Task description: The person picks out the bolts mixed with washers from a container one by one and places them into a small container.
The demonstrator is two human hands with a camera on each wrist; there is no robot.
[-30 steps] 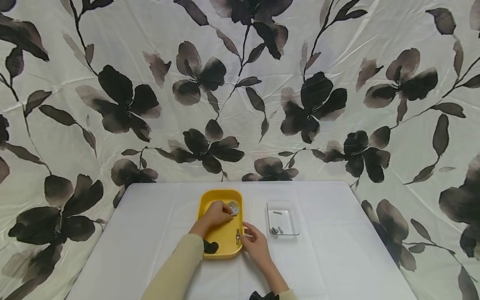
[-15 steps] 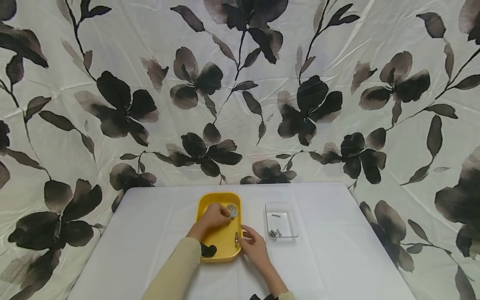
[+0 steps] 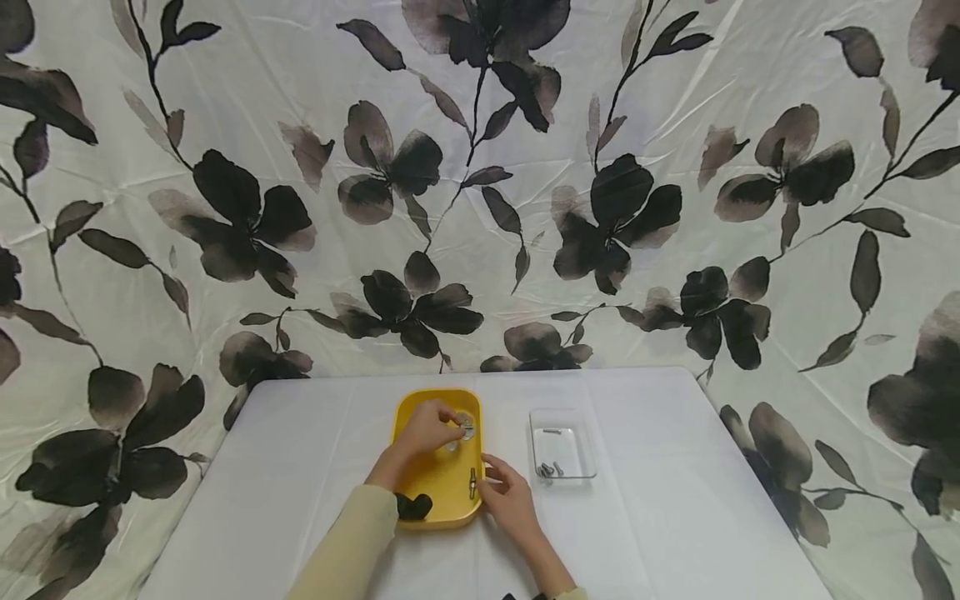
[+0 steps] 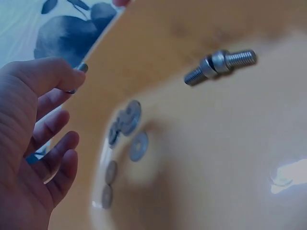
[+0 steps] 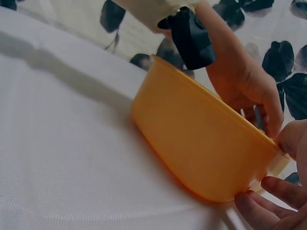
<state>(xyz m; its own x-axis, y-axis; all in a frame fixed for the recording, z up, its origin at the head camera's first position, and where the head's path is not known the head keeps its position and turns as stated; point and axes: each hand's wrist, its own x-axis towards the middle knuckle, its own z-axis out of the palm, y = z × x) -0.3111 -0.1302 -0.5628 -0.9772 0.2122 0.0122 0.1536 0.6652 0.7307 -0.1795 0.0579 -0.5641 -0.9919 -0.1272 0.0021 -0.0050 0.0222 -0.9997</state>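
Filling the view behind: white cloth printed with grey-black flowers.
White-covered flat surface: lightly creased.
Yellow round-cornered tray: likely light, stiff plastic; best held by the rim, as the right hand does, thumb at the edge, fingers against the outer wall.
Clear rectangular box: holds silver screws.
Left hand: thumb and forefinger pinching, other fingers loosely curved.
Silver threaded rod with collars: lies in the tray; probably rolls, grasp mid-length.
Round grey washers: in the tray, likely slippery; lift by edges.
Short grey threaded piece: pinched above the tray; probably light, hard, sturdy; grip its sides.
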